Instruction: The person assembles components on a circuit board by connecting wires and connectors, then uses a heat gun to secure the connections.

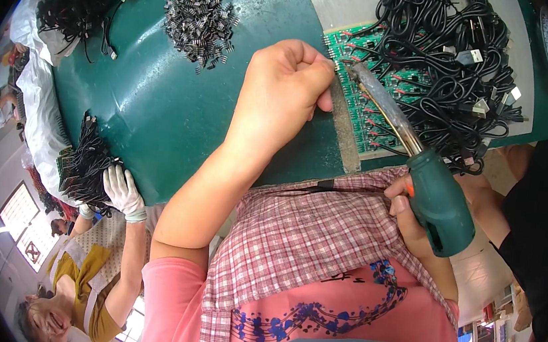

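My left hand [286, 89] is closed in a fist, its fingertips pressed at the near corner of a green circuit board [361, 107] on the table. Whatever the fingers pinch is hidden. My right hand [409, 215] grips the green handle of a soldering iron [441, 202]. Its long metal shaft slants up and left, and the tip [358, 70] touches the board right beside my left fingertips. The board rests on a grey sheet [344, 135].
Black cables with plugs [447, 49] lie heaped over the board's far part. A pile of small dark parts [200, 19] sits on the green table [160, 106]. A co-worker's white-gloved hand [124, 190] holds a cable bundle [87, 165] at the left edge. Another person in black [543, 219] is at the right.
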`<state>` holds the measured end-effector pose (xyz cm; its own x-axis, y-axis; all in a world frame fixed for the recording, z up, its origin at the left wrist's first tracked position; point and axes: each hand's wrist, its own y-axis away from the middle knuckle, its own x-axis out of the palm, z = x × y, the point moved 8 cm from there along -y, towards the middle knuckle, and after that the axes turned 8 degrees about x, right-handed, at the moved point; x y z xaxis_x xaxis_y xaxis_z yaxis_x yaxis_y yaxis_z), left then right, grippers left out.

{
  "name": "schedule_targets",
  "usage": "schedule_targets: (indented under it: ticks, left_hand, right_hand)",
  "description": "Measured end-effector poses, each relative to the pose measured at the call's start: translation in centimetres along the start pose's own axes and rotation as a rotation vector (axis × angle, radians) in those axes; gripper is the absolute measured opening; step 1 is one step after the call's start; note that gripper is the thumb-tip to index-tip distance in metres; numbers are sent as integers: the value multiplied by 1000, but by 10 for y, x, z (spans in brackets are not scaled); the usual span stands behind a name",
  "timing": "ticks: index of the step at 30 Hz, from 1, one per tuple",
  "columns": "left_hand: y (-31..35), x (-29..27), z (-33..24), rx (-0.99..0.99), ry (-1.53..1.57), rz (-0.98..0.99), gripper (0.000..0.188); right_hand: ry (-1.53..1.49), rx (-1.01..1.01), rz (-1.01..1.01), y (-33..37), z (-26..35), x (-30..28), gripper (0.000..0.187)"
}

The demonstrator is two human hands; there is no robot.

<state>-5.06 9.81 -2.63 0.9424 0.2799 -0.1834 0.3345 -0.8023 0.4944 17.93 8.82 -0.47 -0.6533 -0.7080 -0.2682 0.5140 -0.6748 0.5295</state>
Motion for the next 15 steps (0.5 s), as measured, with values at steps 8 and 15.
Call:
schedule_targets:
  ticks: [8,15]
  left_hand:
    - [-2,-1,0,-18,-3,-6,14]
    - [-2,-1,0,-13,-13,-9,14]
  right_hand:
    - [117,-128,-61,1,10,0,16]
    - [39,-52,-81,1,-1,1,19]
